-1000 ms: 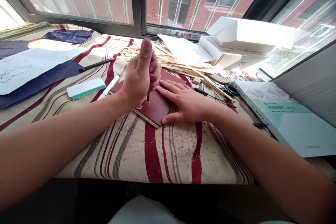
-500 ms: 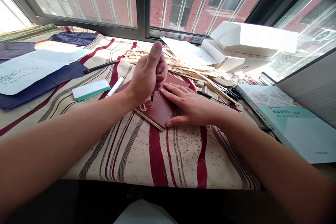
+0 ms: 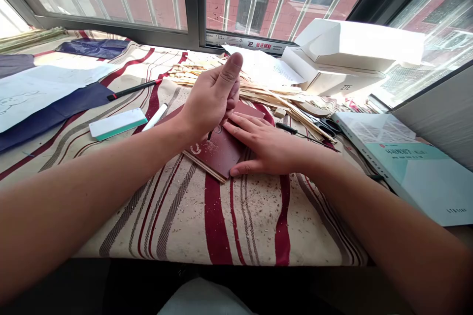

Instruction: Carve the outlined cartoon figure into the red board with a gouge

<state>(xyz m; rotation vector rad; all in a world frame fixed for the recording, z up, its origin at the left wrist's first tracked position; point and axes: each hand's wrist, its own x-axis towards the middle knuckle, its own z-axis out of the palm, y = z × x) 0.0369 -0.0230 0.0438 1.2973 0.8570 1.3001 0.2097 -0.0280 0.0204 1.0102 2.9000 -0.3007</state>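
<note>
My left hand is closed in a fist, thumb up, around a carving tool whose handle is hidden. Only the dark lower end of the carving tool shows, pointing down at the board. This reddish-brown board has pale curved marks cut into its face and shavings on it. My right hand lies flat on the board's right side, fingers spread and thumb at the near edge. Crumbs are scattered over the striped cloth in front.
Left of the board lie a white marker, a white and green box and a black pen. Behind are thin wood strips and an open white carton. To the right are a screwdriver-like tool, scissors and a book.
My left fist has tipped to the right, its thumb moving right and the tool leaning more. My right hand stays on the board. The whole view has shifted slightly.
</note>
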